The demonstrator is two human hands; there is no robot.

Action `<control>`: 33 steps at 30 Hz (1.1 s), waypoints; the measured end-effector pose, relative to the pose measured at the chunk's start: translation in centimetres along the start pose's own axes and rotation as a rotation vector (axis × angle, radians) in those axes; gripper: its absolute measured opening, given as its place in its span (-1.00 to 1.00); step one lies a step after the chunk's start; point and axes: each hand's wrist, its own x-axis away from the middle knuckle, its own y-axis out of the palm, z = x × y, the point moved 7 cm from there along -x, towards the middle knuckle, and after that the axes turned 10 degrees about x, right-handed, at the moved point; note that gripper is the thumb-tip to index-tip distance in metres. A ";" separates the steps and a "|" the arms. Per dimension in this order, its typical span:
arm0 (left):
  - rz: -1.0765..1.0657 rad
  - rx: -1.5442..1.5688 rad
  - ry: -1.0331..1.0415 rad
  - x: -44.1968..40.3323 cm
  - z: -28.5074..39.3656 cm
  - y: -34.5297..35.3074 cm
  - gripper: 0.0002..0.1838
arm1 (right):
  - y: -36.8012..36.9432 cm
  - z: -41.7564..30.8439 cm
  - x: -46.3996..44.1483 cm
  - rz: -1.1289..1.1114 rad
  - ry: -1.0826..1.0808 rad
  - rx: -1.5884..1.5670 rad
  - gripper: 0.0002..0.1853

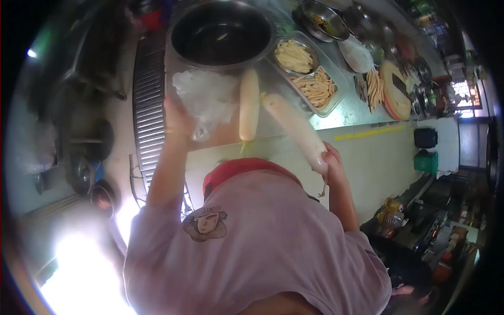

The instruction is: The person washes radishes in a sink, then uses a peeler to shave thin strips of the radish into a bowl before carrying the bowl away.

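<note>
My right hand (332, 158) is closed round the lower end of a long white radish (295, 126), held at a slant past the table's front edge. A thin root tail hangs below that hand. A second white radish (249, 105) lies on the table to its left, with green stem stubs toward me. At the table's left side, my left hand (177, 119) is against or beside a crumpled clear plastic bag (206, 97). Blur hides its fingers, so I cannot make out whether it grips the bag.
Behind the radishes stands a large metal basin (181, 55). A clear tray (334, 107) holds pale strips and a metal bowl. Farther right are a round cutting board (394, 86) with a dark knife (400, 84) and several bowls. Another person (404, 268) is at lower right.
</note>
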 end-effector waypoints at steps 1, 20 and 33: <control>-0.065 -0.045 0.138 -0.8 1.2 -3.6 -0.38 | -1.0 0.3 0.3 0.050 -0.010 -0.016 -0.24; 0.166 -1.914 0.259 -1.5 -16.3 4.9 0.09 | -10.4 2.5 -3.0 0.028 -0.153 -0.061 -0.34; -0.158 0.098 -0.040 11.3 -8.6 5.1 -0.29 | 5.1 -1.9 -8.5 -0.470 -0.290 -0.113 -0.24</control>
